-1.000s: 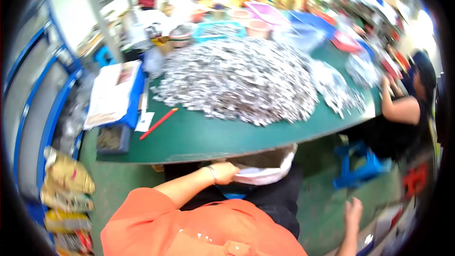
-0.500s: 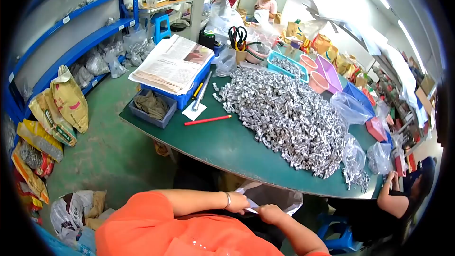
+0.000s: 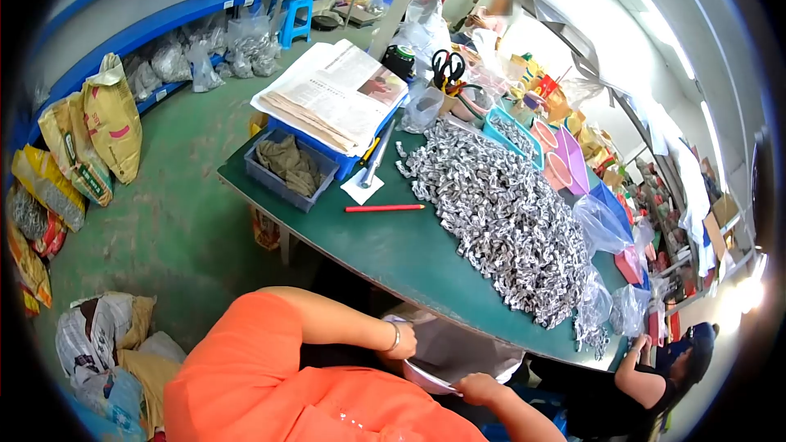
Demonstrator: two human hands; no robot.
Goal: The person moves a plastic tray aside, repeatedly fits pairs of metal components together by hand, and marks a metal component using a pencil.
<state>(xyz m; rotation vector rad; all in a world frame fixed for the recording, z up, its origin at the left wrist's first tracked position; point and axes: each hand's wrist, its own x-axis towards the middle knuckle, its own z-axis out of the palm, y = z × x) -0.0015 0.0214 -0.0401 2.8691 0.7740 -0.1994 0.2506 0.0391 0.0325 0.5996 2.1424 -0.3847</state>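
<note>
My left hand, with a bracelet at the wrist, grips one side of the rim of a greyish-white bag at my lap. My right hand pinches the near rim further right. Between them the bag's mouth stands wide, its inside in shadow; what lies at the bottom cannot be made out. Just beyond, on the green table, spreads a large heap of small shiny metal pieces. A red pencil lies left of the heap.
Newspapers lie on a blue bin beside a grey tray holding a brown cloth. Scissors stand behind the heap. A co-worker sits at the right end. Filled sacks line the left floor.
My hands have moved apart and the bag's mouth has opened wider between them. The whole view has shifted and tilted, with the table things now appearing further right.
</note>
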